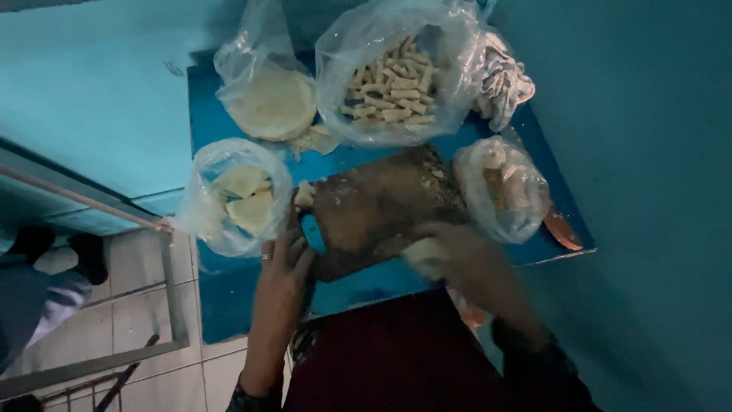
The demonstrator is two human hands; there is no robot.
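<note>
- Two hands are at the wooden board (pixel 381 206), which lies on the blue surface (pixel 229 282) right in front of us.
- Our left hand (pixel 282 286) rests at the board's near left edge, its grip spread, fingers lying flat against the wood and not pinching anything.
- Our right hand (pixel 476 267) is blurred; it seems curled round a pale lump of dough (pixel 425 255) at the board's near right corner, but we cannot tell how tightly the grip is pressed.
- We judge the dough soft, light and a little sticky — best cupped from underneath, not squeezed, or it will dent.
- The board looks stiff and fairly heavy, dusted with flour, so it may slide; we would steady it by the edge.
- Around it sit thin plastic bags — one of cut sticks (pixel 393 88), one of round sheets (pixel 271 103), one of folded pieces (pixel 244 200) — all flimsy and slippery.
</note>
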